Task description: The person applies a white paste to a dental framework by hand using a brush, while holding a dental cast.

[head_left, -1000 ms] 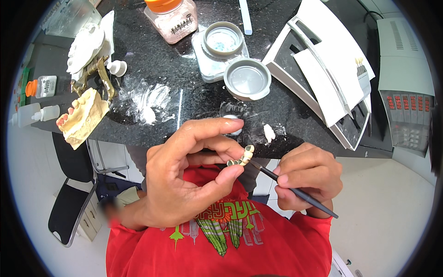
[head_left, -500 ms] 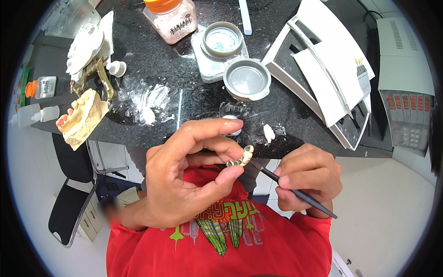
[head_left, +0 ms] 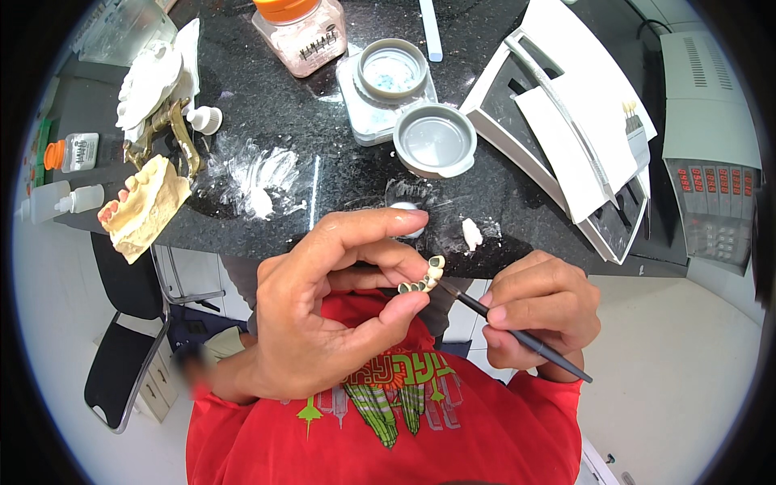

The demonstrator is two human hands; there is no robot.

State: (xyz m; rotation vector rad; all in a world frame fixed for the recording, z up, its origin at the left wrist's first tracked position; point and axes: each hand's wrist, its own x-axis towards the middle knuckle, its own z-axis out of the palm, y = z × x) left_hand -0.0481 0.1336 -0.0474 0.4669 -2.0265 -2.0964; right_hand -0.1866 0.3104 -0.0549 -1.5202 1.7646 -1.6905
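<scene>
Between the thumb and fingers of my left hand (head_left: 323,299) is a curved dental bridge (head_left: 433,276), cream on its outer side with dark hollows inside the crowns. My right hand (head_left: 546,311) grips a slim black brush (head_left: 525,339) like a pen. The brush's thin tip is at the bridge's outer side; whether it touches cannot be made out. Just beyond my hands, a small heap of white paste (head_left: 471,234) lies on the black speckled worktop (head_left: 356,190). A round whitish thing is partly hidden behind my left index finger.
Two grey round cups (head_left: 435,139) stand by a clear container. An orange-lidded jar (head_left: 301,40) is behind them. At left are a yellowish dental model (head_left: 144,208) on a brass articulator (head_left: 182,141) and smeared white powder (head_left: 260,182). A white case (head_left: 558,129) lies at right.
The bridge has turned slightly between my left fingers, showing more of its dark hollows. Both hands otherwise keep nearly the same place, with the brush tip still beside the bridge.
</scene>
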